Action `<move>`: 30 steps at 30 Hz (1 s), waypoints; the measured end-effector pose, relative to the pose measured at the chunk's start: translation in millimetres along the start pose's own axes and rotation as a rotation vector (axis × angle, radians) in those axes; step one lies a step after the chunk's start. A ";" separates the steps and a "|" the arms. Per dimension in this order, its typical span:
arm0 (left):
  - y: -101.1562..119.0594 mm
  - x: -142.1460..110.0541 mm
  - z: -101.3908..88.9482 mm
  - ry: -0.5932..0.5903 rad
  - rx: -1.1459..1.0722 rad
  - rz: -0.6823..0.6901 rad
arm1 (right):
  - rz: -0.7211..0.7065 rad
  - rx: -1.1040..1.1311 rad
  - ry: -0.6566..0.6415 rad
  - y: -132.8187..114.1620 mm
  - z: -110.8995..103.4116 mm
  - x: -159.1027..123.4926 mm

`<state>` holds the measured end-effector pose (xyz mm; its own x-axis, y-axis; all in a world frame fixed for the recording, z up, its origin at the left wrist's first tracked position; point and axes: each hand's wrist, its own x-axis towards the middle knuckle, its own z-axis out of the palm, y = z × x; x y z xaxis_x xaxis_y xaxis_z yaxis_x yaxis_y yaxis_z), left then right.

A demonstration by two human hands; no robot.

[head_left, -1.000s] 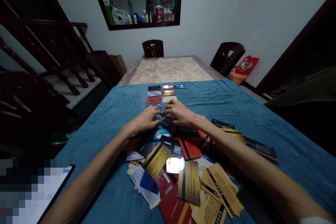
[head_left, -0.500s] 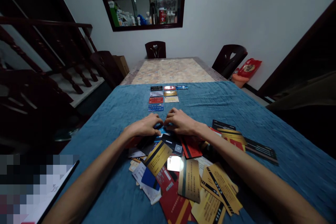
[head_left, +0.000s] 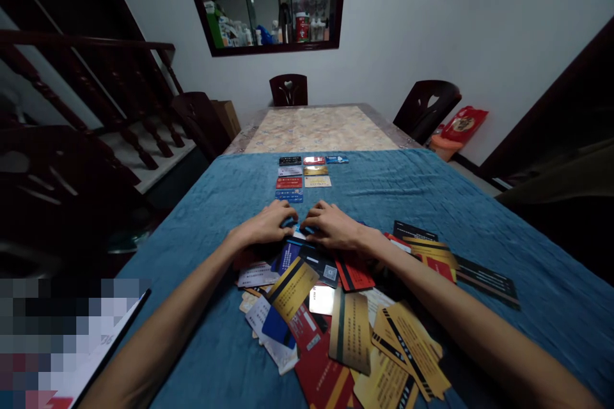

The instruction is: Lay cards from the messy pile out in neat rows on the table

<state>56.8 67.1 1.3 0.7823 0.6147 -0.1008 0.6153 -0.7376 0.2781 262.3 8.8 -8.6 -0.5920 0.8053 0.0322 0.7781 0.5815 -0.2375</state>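
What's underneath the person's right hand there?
Part of a blue-and-white card shows by the fingers of the right hand. A red card with a black stripe shows just on its near side. Whatever lies beneath the palm is covered.

A blue cloth (head_left: 384,188) covered the near part of a long desk (head_left: 326,124) with a beige patterned top. Dark wooden chairs stood around it: one at the far end (head_left: 277,92), one at the right (head_left: 411,107), one at the left (head_left: 196,118) beside a brown cardboard box (head_left: 227,117). A glossy red plastic bag (head_left: 464,126) showed above an orange plastic bin (head_left: 445,148). A dark-framed glass-shelved wall cabinet (head_left: 275,50) held a red jar (head_left: 302,27) among bottles; a dark wooden railing (head_left: 96,41) ran leftward.
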 end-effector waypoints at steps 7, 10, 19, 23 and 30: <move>-0.5 -2.2 -4.6 -0.100 0.008 0.062 | 0.012 -0.012 -0.002 2.5 1.9 -0.9; 0.2 -3.3 -5.7 -0.099 0.032 0.046 | 0.004 -0.010 0.005 2.7 3.0 -0.2; 4.4 -6.6 -10.9 -0.106 0.086 0.016 | -0.021 0.038 0.034 6.7 4.9 -0.6; 2.7 -7.4 -14.3 -0.109 0.094 0.034 | -0.026 0.035 0.030 6.1 3.0 -1.2; -1.1 -6.6 -20.4 -0.115 0.032 0.064 | -0.007 0.007 0.066 6.2 2.6 1.0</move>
<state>49.0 69.6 21.2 0.8246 0.5315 -0.1937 0.5655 -0.7838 0.2567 266.0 12.9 -12.5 -0.5821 0.8073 0.0972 0.7724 0.5863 -0.2441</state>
